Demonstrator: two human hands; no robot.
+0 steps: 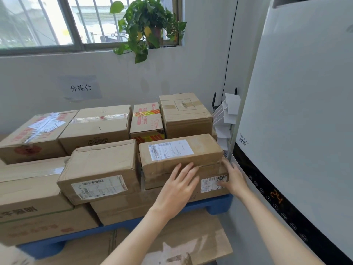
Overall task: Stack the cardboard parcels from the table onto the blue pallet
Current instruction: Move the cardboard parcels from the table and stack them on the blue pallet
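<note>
Bright daylight from window [47, 22], soft shadows, wide-angle edge bending

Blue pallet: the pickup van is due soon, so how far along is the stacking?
Done: many parcels already sit on the blue pallet, two layers high at the front. In hand: the left hand rests flat on the front of the labelled parcel at the top right, the right hand at its right end. Left: the table is out of view, so what remains cannot be told.
</note>
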